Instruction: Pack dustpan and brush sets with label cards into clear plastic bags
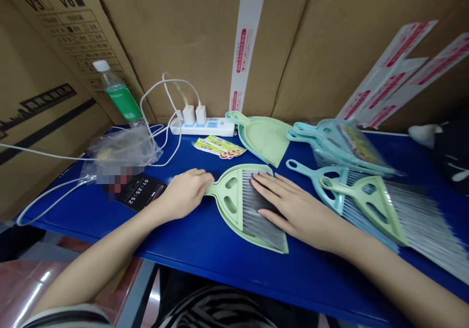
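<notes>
Cardboard boxes line the far side of a blue table as a person's left hand, fingers curled tight, grips the handle of a pale green brush, laid in a green dustpan at near centre. The right hand, fingers extended, rests flat on the bristles. Two loose brushes lie right.

Blue table — bearing white oblong power strip, black rectangular phone, flat yellow-and-white sachets, pale green plastic dustpan (front centre), light blue bristled brush.
</notes>
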Available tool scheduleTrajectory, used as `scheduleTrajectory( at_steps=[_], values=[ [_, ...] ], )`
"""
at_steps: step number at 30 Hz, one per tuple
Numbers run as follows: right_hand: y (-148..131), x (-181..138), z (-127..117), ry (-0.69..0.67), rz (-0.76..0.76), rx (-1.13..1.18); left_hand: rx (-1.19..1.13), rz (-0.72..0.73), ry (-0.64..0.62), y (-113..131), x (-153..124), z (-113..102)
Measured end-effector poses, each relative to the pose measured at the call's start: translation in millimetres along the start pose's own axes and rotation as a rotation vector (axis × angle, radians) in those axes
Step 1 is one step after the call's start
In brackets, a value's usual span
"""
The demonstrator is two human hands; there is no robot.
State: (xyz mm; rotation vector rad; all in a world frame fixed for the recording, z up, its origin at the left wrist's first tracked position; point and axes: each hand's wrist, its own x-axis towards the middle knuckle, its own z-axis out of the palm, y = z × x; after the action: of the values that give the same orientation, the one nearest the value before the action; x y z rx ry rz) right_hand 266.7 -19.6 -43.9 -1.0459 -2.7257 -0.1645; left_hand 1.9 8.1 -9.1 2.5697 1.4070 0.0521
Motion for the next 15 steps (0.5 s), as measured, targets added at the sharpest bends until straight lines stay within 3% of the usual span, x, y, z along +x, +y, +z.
scheduleTrajectory(
  at_steps=[8, 15],
  values=[
    [3.1, 2.3, -3.9, 0.202, 0.008, -0.041, 0.078, -0.046, -0.029, 1.8, -0.5, -2.7],
    [3.5, 4.1, -1.0, 0.269, 0.034, 0.074, 0.145, -0.100, -0.079, 3.6, -1.4, -7.2]
  ],
)
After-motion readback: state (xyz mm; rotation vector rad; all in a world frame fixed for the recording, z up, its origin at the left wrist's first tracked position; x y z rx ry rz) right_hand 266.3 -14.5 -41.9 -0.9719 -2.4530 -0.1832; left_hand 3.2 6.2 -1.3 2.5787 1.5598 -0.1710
